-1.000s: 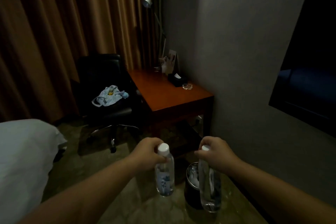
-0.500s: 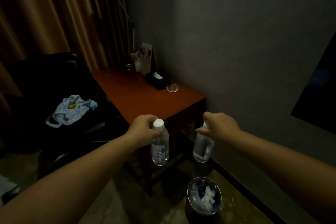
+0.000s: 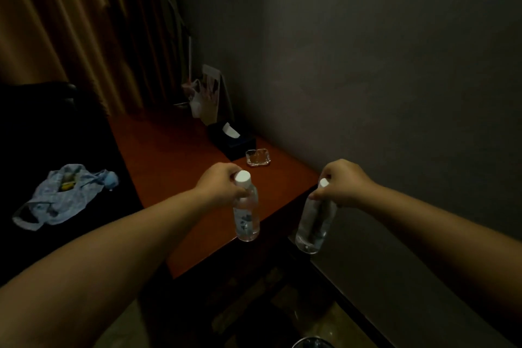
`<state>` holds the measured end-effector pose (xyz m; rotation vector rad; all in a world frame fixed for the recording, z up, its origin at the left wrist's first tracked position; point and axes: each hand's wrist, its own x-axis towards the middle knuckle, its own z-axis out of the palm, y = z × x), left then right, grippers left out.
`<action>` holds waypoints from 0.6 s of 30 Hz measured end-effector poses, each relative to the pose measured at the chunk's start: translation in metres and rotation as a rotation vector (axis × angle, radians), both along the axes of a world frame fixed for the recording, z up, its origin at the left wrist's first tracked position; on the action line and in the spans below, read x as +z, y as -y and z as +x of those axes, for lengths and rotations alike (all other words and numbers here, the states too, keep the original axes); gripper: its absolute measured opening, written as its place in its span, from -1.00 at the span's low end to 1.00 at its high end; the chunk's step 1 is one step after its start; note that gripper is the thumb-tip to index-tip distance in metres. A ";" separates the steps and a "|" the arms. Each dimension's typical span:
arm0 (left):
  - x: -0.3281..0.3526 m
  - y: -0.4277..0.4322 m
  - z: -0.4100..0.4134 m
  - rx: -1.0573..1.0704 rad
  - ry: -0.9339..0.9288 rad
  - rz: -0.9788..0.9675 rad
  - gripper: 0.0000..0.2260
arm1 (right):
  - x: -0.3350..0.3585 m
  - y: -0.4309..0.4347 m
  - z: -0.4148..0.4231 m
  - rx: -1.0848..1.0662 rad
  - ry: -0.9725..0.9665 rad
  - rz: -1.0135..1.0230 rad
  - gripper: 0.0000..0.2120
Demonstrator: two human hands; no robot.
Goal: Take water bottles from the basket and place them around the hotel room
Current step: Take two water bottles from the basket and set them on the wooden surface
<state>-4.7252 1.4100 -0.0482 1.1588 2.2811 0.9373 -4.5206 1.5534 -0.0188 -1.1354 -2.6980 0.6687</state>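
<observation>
My left hand (image 3: 220,183) grips a clear water bottle (image 3: 246,217) by its neck, just under the white cap. That bottle hangs upright over the near corner of the reddish wooden desk (image 3: 175,155). A second clear bottle (image 3: 315,226) dangles from my right hand (image 3: 343,182), tilted slightly, beyond the desk's right edge and close to the grey wall. No basket is in view.
On the desk stand a glass ashtray (image 3: 258,157), a black tissue box (image 3: 231,138) and a card stand with a bag (image 3: 207,93). A black chair at left carries a light blue cloth bag (image 3: 65,195). A bin rim (image 3: 309,343) shows at the bottom edge. Brown curtains hang behind.
The view has closed in on the desk. Both hands with their bottles have risen and now hang at the desk's near corner; the bin has slid to the bottom edge.
</observation>
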 end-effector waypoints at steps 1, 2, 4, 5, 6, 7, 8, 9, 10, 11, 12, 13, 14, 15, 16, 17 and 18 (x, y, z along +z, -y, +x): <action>-0.001 -0.015 -0.009 0.002 -0.004 -0.009 -0.64 | 0.001 -0.011 -0.010 -0.011 0.005 -0.003 -0.71; -0.003 -0.030 -0.017 -0.002 -0.006 -0.019 -0.64 | 0.001 -0.022 -0.019 -0.025 0.008 -0.012 -0.70; -0.007 -0.060 -0.031 -0.031 -0.002 -0.031 -0.64 | -0.001 -0.045 -0.037 -0.060 0.007 -0.042 -0.69; -0.010 -0.074 -0.038 -0.050 0.004 -0.031 -0.64 | -0.003 -0.056 -0.045 -0.080 0.005 -0.058 -0.70; -0.013 -0.089 -0.045 -0.070 0.006 -0.027 -0.63 | -0.004 -0.067 -0.053 -0.101 0.001 -0.072 -0.70; -0.016 -0.103 -0.053 -0.091 0.005 -0.019 -0.62 | -0.005 -0.078 -0.061 -0.121 -0.003 -0.081 -0.71; -0.018 -0.116 -0.060 -0.112 0.000 -0.009 -0.62 | -0.007 -0.088 -0.069 -0.140 -0.008 -0.086 -0.71; -0.021 -0.130 -0.068 -0.133 -0.004 -0.001 -0.63 | -0.008 -0.098 -0.076 -0.161 -0.013 -0.087 -0.70; -0.023 -0.143 -0.076 -0.155 -0.010 0.005 -0.64 | -0.010 -0.107 -0.083 -0.182 -0.018 -0.086 -0.70; -0.025 -0.157 -0.085 -0.180 -0.017 0.006 -0.64 | -0.011 -0.116 -0.091 -0.204 -0.025 -0.090 -0.69; -0.026 -0.172 -0.093 -0.205 -0.023 0.002 -0.64 | -0.013 -0.125 -0.098 -0.229 -0.034 -0.100 -0.69; -0.028 -0.187 -0.102 -0.228 -0.027 -0.003 -0.63 | -0.016 -0.134 -0.106 -0.256 -0.046 -0.112 -0.69; -0.030 -0.201 -0.110 -0.248 -0.030 -0.008 -0.62 | -0.019 -0.142 -0.114 -0.282 -0.055 -0.122 -0.68; -0.032 -0.215 -0.118 -0.268 -0.032 -0.013 -0.63 | -0.022 -0.150 -0.122 -0.305 -0.059 -0.126 -0.68; -0.034 -0.228 -0.126 -0.290 -0.034 -0.019 -0.63 | -0.025 -0.158 -0.131 -0.320 -0.056 -0.123 -0.67; -0.037 -0.241 -0.134 -0.313 -0.038 -0.026 -0.65 | -0.028 -0.166 -0.140 -0.328 -0.050 -0.117 -0.66; -0.041 -0.253 -0.142 -0.334 -0.044 -0.030 -0.68 | -0.032 -0.173 -0.149 -0.334 -0.044 -0.114 -0.65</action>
